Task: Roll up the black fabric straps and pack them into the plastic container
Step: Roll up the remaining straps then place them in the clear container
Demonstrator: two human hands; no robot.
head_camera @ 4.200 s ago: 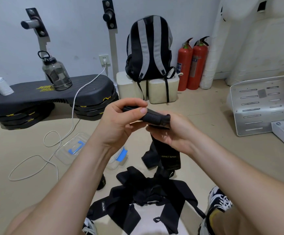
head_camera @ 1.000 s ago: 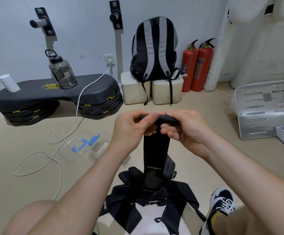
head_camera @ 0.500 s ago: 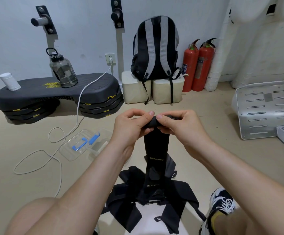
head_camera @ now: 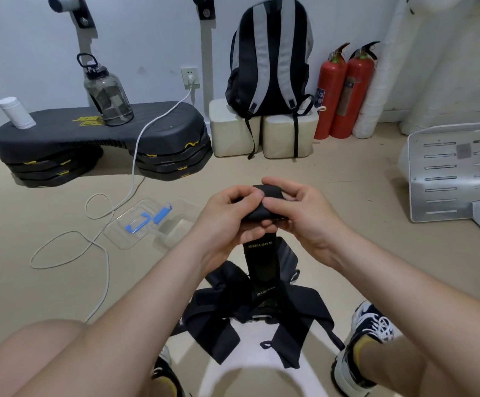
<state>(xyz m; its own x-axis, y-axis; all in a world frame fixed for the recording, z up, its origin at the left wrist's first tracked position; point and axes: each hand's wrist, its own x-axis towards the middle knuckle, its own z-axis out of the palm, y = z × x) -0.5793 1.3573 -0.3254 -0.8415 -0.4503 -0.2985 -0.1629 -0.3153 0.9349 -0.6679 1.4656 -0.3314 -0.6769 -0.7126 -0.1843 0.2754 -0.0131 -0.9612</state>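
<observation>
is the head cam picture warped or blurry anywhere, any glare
Head view: wide-angle bend curves the metal panel at the right edge and swells the knee at the bottom; head view light is soft and even, no glare, dim shadow under the step platform; the strap is sharp, its print too small to read.

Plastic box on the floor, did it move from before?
No. The plastic container still lies right beside the loop of the white cable, just as in the earlier pictures.
</observation>
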